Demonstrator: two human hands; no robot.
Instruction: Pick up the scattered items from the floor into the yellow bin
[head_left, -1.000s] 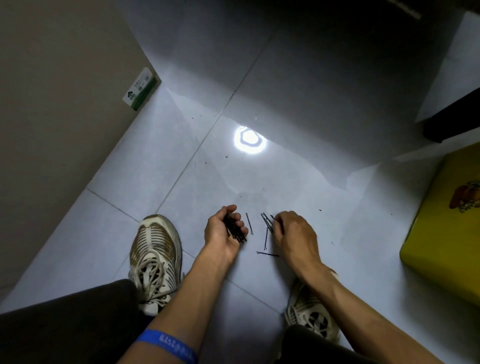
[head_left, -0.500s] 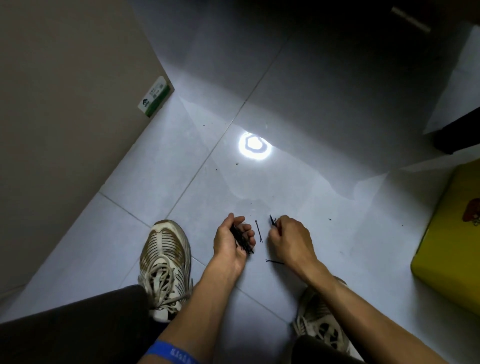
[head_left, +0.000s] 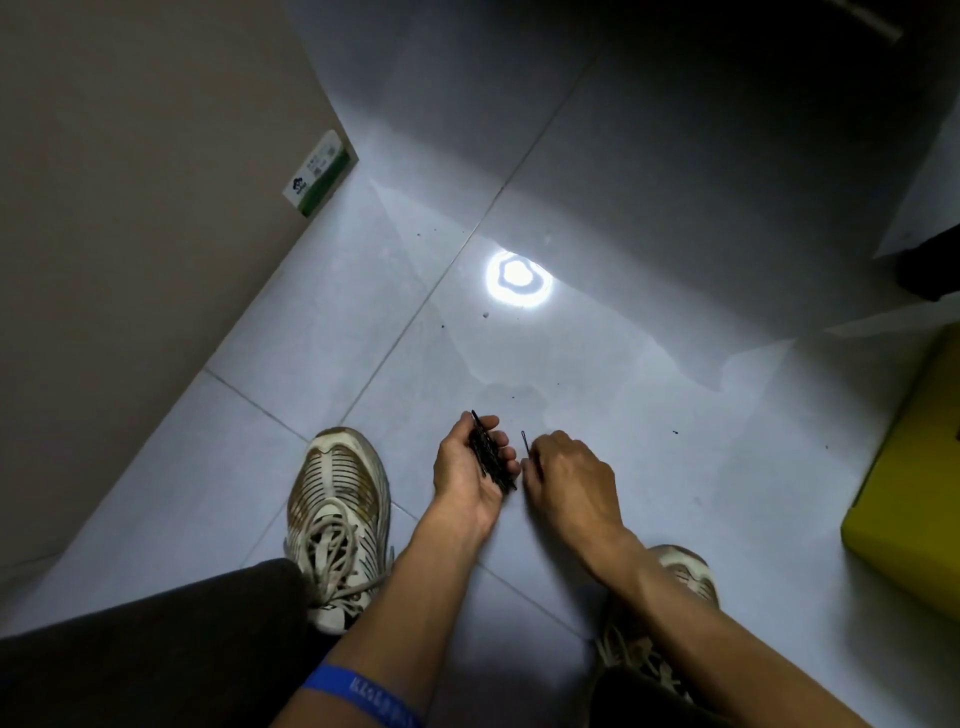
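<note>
My left hand (head_left: 467, 467) is curled palm-up low over the grey tiled floor and holds a bundle of black hairpins (head_left: 488, 457). Just to its right, my right hand (head_left: 569, 480) pinches a single black hairpin (head_left: 527, 444) whose end sticks up above its fingers. The yellow bin (head_left: 906, 499) stands at the right edge, partly cut off by the frame, well apart from both hands. I see no other hairpins on the floor; what lies under the hands is hidden.
My two pale sneakers (head_left: 337, 514) (head_left: 680, 577) stand on the floor below the hands. A beige wall or cabinet (head_left: 130, 234) with a green-white label (head_left: 318, 174) fills the left. A bright lamp reflection (head_left: 517, 278) glares ahead. A dark object (head_left: 930, 270) sits at far right.
The loose pins beside my right hand are gone from the floor. My right hand has shifted left toward the left hand with one pin. The view has tilted down and left.
</note>
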